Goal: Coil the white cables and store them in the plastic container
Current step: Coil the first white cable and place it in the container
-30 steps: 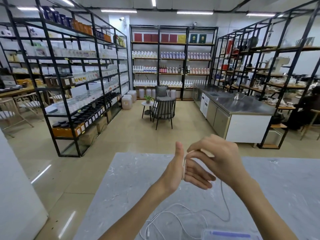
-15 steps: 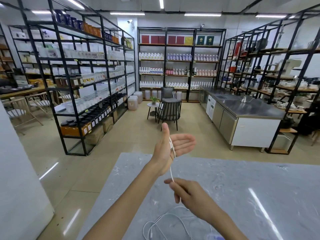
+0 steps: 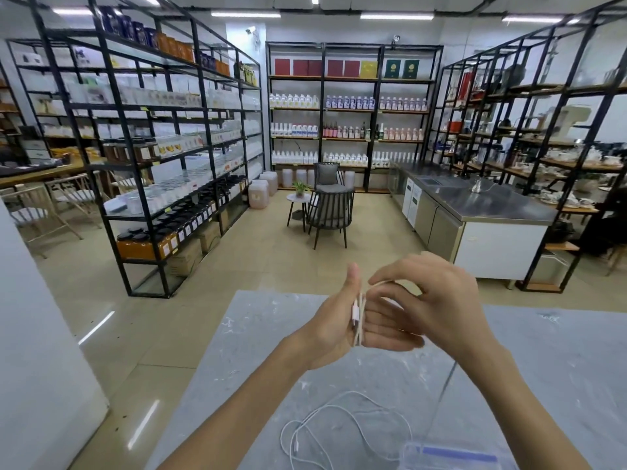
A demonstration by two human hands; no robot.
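Item: white cable, thin, round, with a small white plug lying against the left palm. Location: several turns wrapped round the left hand, held above a grey marble table; the free run drops behind the right wrist to loose loops on the table, just beside a clear plastic container with a blue edge at the near rim. Left hand: flat, fingers pressed together, thumb up, judged to act as a former that keeps every turn the same size. Right hand: arched over the left fingers, thumb and forefinger pinching the cable to lay another turn. Status: coiling part done, judging by the slack left; 0 cables visibly in the container.
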